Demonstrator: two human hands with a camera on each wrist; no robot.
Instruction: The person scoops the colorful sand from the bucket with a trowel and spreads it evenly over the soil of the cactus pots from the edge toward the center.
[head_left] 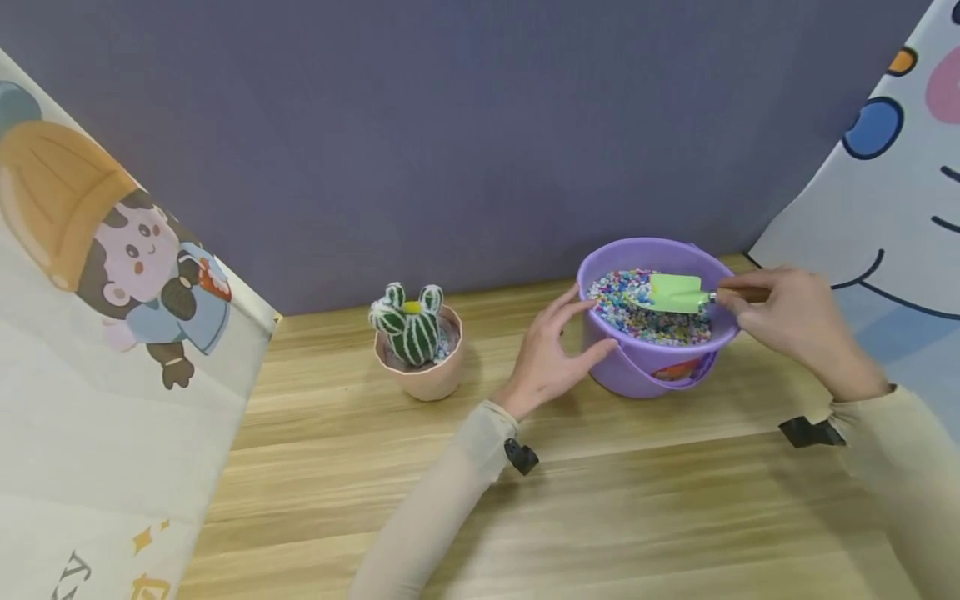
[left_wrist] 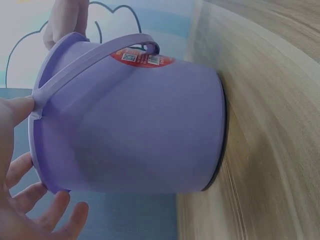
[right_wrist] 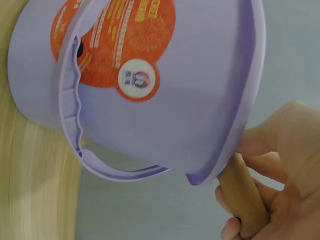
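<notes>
A purple bucket (head_left: 637, 379) stands upright at the right, filled partway with multicoloured pebbles (head_left: 626, 296). Over the pebbles, inside the rim, is the green blade of a small trowel (head_left: 675, 292). My right hand (head_left: 798, 321) grips its wooden handle (right_wrist: 242, 197) at the right rim. With fingers spread and fairly straight, my left hand (head_left: 551, 354) touches the near-left rim; its thumb (left_wrist: 22, 107) lies beside the bucket's handle joint. The bucket handle (left_wrist: 95, 55) hangs down on the near side. The pebbles are hidden in both wrist views.
Left of the bucket stands a pink pot (head_left: 427, 383) with a knitted cactus (head_left: 416, 333) and a few pebbles inside. Both stand on a wood-grain table (head_left: 337, 467). A dark grey panel (head_left: 450, 150) rises behind, and printed panels flank both sides.
</notes>
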